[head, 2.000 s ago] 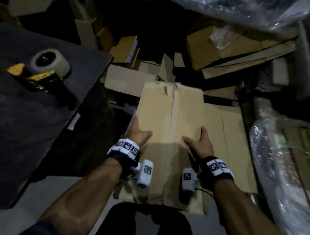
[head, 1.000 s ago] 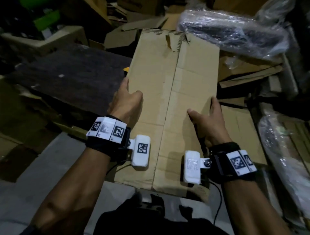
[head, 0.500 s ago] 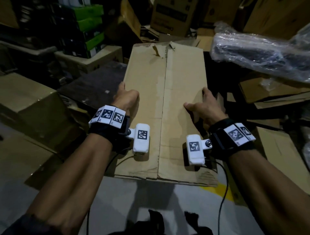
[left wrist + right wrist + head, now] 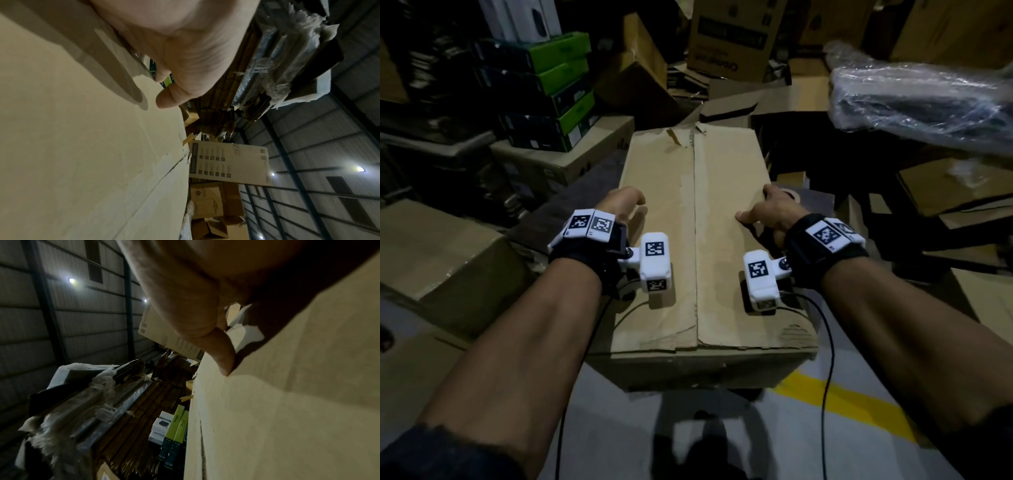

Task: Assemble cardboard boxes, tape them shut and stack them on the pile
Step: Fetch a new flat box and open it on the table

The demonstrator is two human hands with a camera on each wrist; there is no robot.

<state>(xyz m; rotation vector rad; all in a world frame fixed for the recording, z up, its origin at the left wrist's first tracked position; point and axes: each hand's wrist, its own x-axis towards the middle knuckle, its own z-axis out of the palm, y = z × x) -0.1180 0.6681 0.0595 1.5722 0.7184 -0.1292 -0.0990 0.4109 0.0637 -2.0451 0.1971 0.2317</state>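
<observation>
A flattened brown cardboard box is held nearly level in front of me, its long seam running away from me. My left hand grips its left edge, thumb on top and fingers curled under. My right hand grips the right edge the same way. In the left wrist view the thumb hovers over the box's pale face. The right wrist view shows the thumb tip pressing on the cardboard. The box's near end shows a little thickness, so it looks slightly opened.
A closed carton stands at the left. Green-and-black boxes are stacked behind it. A plastic-wrapped bundle hangs at the upper right over loose cardboard sheets. A dark table lies under the box. A yellow floor line runs below.
Both hands have lifted the flat box off the floor pile and swung it up and left over the dark table. My view has tilted up toward the stacked cartons.
</observation>
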